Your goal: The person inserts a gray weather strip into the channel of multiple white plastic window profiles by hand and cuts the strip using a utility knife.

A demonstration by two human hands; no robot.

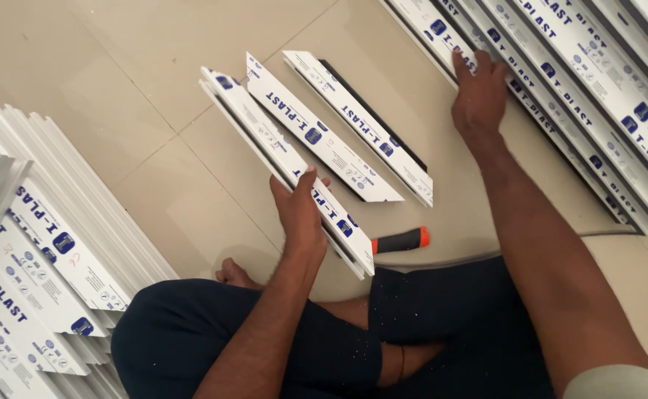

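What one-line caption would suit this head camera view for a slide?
Seated on a tiled floor, left hand grips a short white profile piece while right hand rests on long stacked profiles.

Left hand gripping white profile strip, right hand on stacked strips
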